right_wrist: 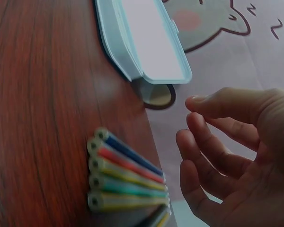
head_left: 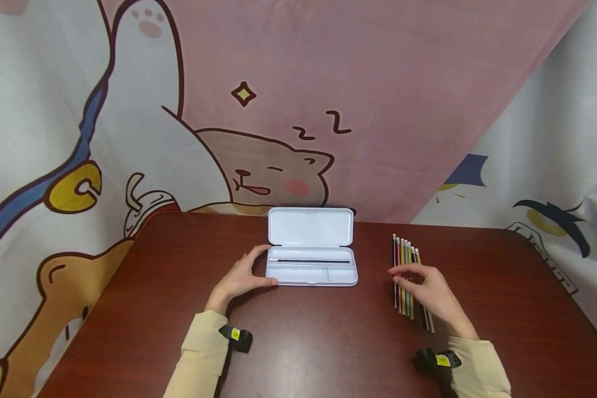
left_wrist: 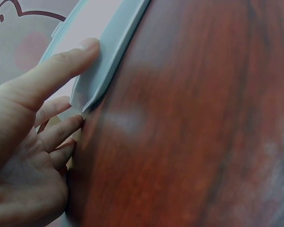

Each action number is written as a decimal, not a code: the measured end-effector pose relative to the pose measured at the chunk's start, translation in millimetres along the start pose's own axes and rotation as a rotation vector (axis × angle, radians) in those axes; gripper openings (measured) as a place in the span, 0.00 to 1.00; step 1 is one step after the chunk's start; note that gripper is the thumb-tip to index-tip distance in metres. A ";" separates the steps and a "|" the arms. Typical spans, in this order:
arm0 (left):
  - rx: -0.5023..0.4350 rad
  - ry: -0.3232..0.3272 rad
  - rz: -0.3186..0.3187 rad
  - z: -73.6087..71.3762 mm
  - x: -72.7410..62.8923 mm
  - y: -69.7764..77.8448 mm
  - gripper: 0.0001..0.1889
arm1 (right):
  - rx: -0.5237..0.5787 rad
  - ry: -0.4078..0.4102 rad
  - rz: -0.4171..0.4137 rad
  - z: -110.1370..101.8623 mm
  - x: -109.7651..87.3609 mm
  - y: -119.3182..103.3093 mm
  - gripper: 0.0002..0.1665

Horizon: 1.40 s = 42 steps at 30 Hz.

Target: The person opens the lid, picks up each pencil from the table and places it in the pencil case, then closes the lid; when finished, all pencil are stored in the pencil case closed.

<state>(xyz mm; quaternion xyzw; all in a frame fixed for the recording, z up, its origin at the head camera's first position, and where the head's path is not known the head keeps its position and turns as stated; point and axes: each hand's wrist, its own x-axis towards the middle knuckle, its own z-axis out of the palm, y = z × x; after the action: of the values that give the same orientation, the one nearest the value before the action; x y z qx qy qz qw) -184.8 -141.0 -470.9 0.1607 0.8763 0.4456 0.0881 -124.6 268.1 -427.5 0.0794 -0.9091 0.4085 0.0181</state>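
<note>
A white pencil case (head_left: 298,275) stands unfolded on the table, its lid (head_left: 310,226) raised at the back. Inside its rear compartment lies one dark pencil (head_left: 310,261). My left hand (head_left: 240,279) holds the case's left end, the thumb (left_wrist: 80,56) on the front edge and the fingers round the corner. To the right, several colored pencils (head_left: 405,251) lie side by side, with two of them set slightly apart. Above these pencils hovers my right hand (head_left: 430,290), thumb and index finger near each other, fingers loosely bent, with nothing visible between them.
Everything lies on a dark red-brown wooden table (head_left: 318,342). A cloth with cartoon animals (head_left: 278,171) hangs along the table's back edge. Both wrists carry small black devices, such as the one on the left sleeve (head_left: 236,335).
</note>
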 end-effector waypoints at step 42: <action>0.009 -0.013 0.001 -1.6 0.4 2.4 0.45 | -0.211 0.083 0.221 -22.3 -17.2 50.7 0.20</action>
<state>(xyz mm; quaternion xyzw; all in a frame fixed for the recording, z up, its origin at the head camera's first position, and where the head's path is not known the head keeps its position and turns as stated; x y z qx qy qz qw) -185.2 -140.8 -468.0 0.1646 0.8776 0.4406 0.0926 -116.4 320.1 -451.9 -0.0403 -0.9486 0.3133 0.0192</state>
